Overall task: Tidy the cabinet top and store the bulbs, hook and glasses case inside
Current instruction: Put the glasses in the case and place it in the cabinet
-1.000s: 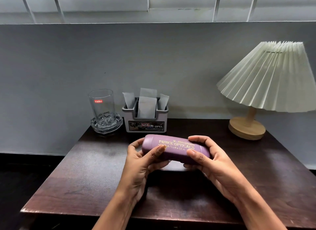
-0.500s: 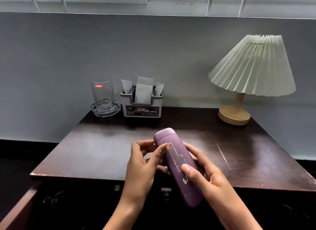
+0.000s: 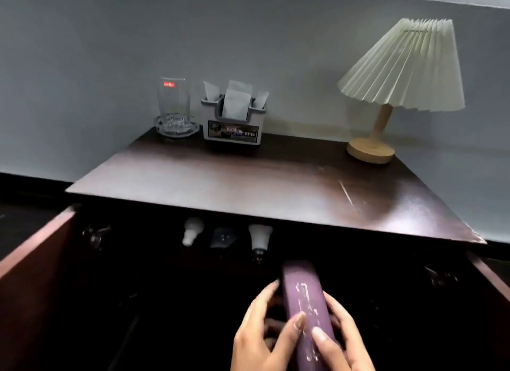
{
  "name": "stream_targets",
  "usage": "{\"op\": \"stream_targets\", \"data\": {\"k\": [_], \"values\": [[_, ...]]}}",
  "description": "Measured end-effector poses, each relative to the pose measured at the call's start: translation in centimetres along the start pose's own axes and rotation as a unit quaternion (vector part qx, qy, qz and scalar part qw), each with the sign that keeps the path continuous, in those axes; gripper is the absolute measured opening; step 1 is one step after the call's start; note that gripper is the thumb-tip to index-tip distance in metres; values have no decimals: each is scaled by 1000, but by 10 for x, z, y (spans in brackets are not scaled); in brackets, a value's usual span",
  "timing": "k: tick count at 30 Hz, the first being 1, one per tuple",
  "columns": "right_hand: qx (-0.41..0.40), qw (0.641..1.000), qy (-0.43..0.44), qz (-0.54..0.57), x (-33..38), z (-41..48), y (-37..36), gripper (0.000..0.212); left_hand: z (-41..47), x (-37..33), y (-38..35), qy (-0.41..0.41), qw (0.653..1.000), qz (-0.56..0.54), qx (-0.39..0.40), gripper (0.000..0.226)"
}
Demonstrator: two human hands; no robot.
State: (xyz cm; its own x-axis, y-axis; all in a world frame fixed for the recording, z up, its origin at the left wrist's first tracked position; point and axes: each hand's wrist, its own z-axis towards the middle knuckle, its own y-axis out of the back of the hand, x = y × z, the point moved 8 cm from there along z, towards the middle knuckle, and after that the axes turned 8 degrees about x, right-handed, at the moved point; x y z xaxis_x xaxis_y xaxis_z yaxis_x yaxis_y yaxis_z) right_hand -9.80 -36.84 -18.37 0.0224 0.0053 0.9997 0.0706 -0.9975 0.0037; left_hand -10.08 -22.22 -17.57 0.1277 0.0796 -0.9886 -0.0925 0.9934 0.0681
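Both my hands hold the purple glasses case (image 3: 303, 301) lengthwise, low in front of the open dark cabinet. My left hand (image 3: 265, 332) grips its left side, and my right hand (image 3: 339, 340) grips its right side with the thumb on top. Inside the cabinet, under the front edge of the top, lie two white bulbs (image 3: 191, 231) (image 3: 259, 239). A small pale object (image 3: 223, 236) sits between them; it is too blurred to name. The dark wooden cabinet top (image 3: 248, 183) is bare in the middle.
At the back of the top stand a drinking glass (image 3: 174, 100) on a glass dish, a grey tissue holder (image 3: 234, 119) and a lamp (image 3: 397, 80) with a pleated shade. Cabinet doors (image 3: 36, 274) (image 3: 494, 282) hang open at both sides.
The case has been turned from crosswise to lengthwise and brought down off the top, in front of the open cabinet. The view has tipped downward, showing the cabinet's inside.
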Motion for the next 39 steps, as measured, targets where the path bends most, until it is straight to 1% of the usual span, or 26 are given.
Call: {"op": "stream_targets", "data": {"k": [1,3,5,7,10,12,14,16,17,19,20,22,24,26,29,31,33,34,35,36,38,39], "values": [[-8,1000,-5,5,-8,0,1,47,0,9,-6,16,1000,8,15,49],[-32,999,-23,14,-21,10,5,42,6,16,-17,12,997,63,35,44],[-41,998,-40,-3,-30,31,7,40,18,20,-28,9,992,117,51,54],[-49,998,-42,-28,-36,53,8,44,32,22,-35,17,984,166,66,58],[-57,992,-27,-111,-37,81,8,46,59,18,-40,-7,970,233,68,51],[-57,983,-22,-171,-32,99,6,46,76,15,-43,-17,956,284,69,48],[-59,976,-33,-208,-28,114,6,45,90,17,-49,-10,943,323,76,47],[-33,970,-35,-237,-26,126,3,41,100,18,-54,-10,927,364,94,45],[-20,968,-39,-247,-25,131,0,38,103,14,-55,-25,917,389,86,45],[-44,966,-47,-249,-24,142,3,31,109,8,-60,-84,892,437,79,45],[-57,962,-53,-260,-27,147,5,28,110,8,-66,-106,885,444,91,48],[-47,952,-69,-295,-31,155,5,31,114,15,-72,-86,884,445,119,54],[-26,934,-67,-349,-35,162,4,32,120,20,-71,-91,880,458,89,55],[-21,913,-63,-402,-35,166,3,32,124,25,-72,-78,885,449,93,52],[-12,906,-66,-417,-35,173,3,34,131,30,-71,-91,883,454,80,49],[2,900,-56,-432,-35,174,0,34,133,34,-74,-84,885,446,101,47],[12,891,-19,-452,-30,175,-6,25,137,44,-74,-58,900,413,123,46],[30,883,-37,-467,-34,173,-9,16,138,48,-73,-47,901,414,120,46],[53,884,-76,-458,-40,173,-10,10,138,51,-71,-40,901,416,118,46],[45,873,-52,-483,-33,173,-13,9,139,52,-70,-35,903,412,118,47],[51,851,-39,-520,-21,170,-15,21,137,48,-68,-37,911,397,107,48],[37,865,-38,-499,-18,167,-12,28,134,43,-65,-37,916,387,99,48]]}}
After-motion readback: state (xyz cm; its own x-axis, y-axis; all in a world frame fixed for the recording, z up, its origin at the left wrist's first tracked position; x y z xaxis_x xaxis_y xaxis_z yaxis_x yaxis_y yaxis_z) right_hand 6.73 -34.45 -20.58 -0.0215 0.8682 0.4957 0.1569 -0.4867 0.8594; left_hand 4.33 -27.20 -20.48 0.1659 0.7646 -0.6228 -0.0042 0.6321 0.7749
